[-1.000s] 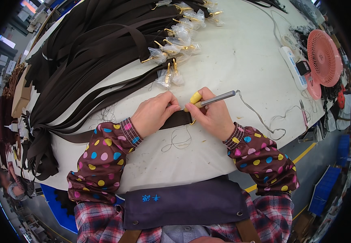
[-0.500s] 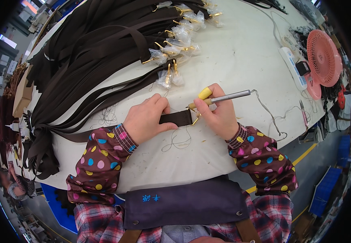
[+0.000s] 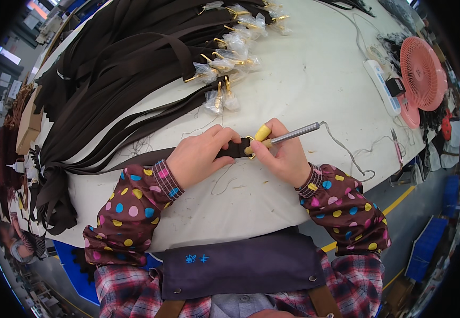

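The right hand (image 3: pixel 283 153) is clenched around a slim metal pen-shaped tool (image 3: pixel 293 132), with a yellow cap on its forefinger (image 3: pixel 262 132); the tool's working end meets the gold-coloured clasp (image 3: pixel 249 150) at the end of a dark brown strap (image 3: pixel 235 149), and its grey cord (image 3: pixel 346 153) loops away to the right across the table. The left hand (image 3: pixel 201 156) lies flat over the same strap just beside the clasp, fingers pressing it down against the white tabletop (image 3: pixel 304 79); the strap runs out from under the palm toward the left and joins the others. Both hands sit near the front edge of the table, close to the person's body, and both forearms wear brown sleeve covers with coloured dots (image 3: pixel 129 206). Behind the hands, a large fan of dark brown straps (image 3: pixel 118 69) spreads across the left and middle of the table, their ends carrying gold clasps wrapped in small clear bags (image 3: pixel 224 58). Loose bits of thread (image 3: pixel 222 183) lie on the surface around the hands. Well apart to the right stand a white power strip (image 3: pixel 381 85) and a pink fan (image 3: pixel 423 74) near the table's far right edge.
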### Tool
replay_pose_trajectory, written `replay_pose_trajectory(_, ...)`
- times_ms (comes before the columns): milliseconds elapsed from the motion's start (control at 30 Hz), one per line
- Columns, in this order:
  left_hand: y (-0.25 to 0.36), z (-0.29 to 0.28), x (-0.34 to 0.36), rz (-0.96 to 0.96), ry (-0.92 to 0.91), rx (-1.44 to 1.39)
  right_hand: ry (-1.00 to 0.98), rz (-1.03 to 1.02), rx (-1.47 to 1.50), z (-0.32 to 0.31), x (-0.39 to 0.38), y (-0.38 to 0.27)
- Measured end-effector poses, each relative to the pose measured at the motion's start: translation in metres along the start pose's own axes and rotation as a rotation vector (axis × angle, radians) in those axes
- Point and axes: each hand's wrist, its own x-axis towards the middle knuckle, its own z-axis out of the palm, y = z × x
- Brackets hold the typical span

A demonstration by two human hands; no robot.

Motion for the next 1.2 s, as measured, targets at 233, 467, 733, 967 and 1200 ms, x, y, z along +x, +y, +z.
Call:
replay_pose_trajectory(233, -0.013, 0.002, 0.007, -0.009, -0.034, -0.226, 0.01, 0.006, -0.054, 0.001, 0.0, 0.008)
replay_pose_trajectory(467, -0.013, 0.004, 0.006, -0.064, -0.021, -0.25, 0.011, 0.02, -0.066, 0.003, 0.0, 0.01)
replay_pose_trajectory(733, -0.012, 0.004, 0.006, -0.059, -0.005, -0.235, 0.003, 0.016, -0.11, 0.003, 0.0, 0.01)
replay_pose_trajectory(967, -0.011, 0.0, 0.007, -0.11, -0.014, -0.248, 0.021, -0.012, -0.153, 0.002, 0.0, 0.007)
replay_pose_trajectory(1200, -0.008, -0.012, 0.024, 0.123, -0.127, -0.04, 0.01, 0.097, -0.043, -0.005, -0.003, -0.004)
